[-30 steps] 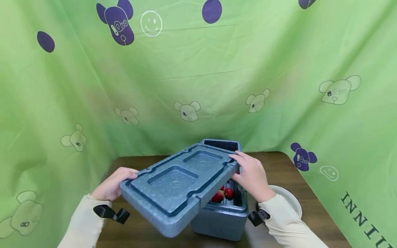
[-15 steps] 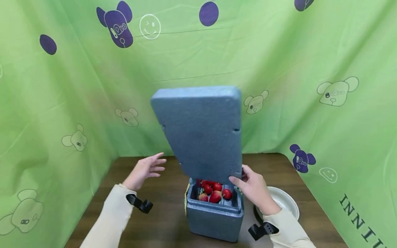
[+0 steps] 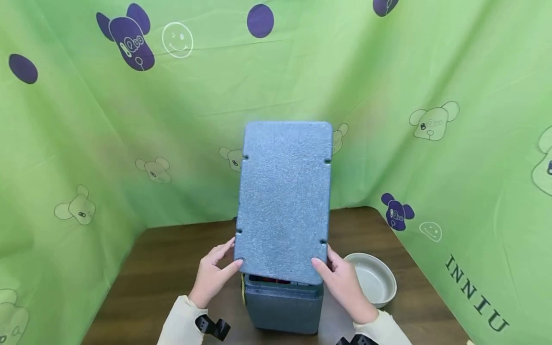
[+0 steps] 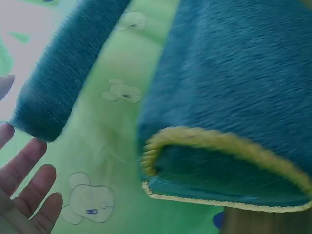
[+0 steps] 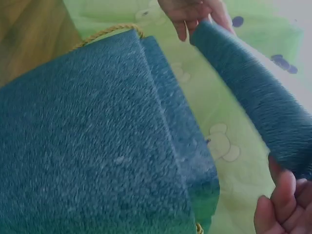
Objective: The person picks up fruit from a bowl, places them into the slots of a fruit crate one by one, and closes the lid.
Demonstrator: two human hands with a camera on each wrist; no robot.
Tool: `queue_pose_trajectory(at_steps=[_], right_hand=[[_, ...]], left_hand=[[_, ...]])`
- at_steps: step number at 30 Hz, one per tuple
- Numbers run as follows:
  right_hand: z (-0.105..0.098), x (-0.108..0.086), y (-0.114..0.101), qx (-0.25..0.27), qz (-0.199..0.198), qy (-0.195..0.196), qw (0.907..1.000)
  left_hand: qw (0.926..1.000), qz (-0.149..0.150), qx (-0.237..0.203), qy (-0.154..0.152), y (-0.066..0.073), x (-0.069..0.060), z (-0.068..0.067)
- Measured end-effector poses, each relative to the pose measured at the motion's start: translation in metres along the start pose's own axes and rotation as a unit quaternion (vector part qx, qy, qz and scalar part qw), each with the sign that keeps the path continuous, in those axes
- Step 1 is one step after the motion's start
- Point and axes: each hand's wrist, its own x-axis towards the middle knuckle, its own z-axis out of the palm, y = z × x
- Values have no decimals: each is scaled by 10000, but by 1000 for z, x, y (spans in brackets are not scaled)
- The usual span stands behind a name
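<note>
A blue-grey foam lid point(image 3: 282, 196) stands steeply tilted above a matching foam box point(image 3: 284, 309), its smooth outer face toward me. My left hand point(image 3: 212, 272) holds its lower left corner, thumb on the face and fingers behind the edge. At the lower right corner my right hand point(image 3: 344, 282) pinches the lid the same way. In the right wrist view the lid point(image 5: 253, 92) spans both hands, apart from the box point(image 5: 97, 131). A sliver of red fruit point(image 3: 273, 280) shows under the lid; the rest of the box's inside is hidden.
On the right of the wooden table point(image 3: 172, 282) stands a round pale bowl point(image 3: 373, 282), close by my right wrist. A yellow rope handle point(image 4: 209, 136) loops along the box's side. Green printed cloth point(image 3: 181, 105) hangs round the back and sides.
The lid, first held slanting with its recessed underside up, has been turned over and swung above the box. My left hand let go, then took its lower left corner. The head view has shifted right.
</note>
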Motion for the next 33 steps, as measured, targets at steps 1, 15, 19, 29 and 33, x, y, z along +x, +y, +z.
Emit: queue_pose_trajectory(at_steps=[1,15,19,29,33], right_hand=[[0,-2,0,-173,-82,67,9998],[8,-15,12,-395,843,-316,9952],[10,-16,15,-318,1327,-289,9902],[1,-6,8,-928,1579,-591,9813],[0,-3,7,-947,1636,-785,9788]], left_hand=[[10000,75,-35,10,-1,-3,2],[9995,-297,-56,-17,-17,-30,15],[9987,-504,96,27,-19,-32,18],[9930,-1135,222,-241,-17,-26,13],[9903,-1366,113,-227,-13,-29,11]])
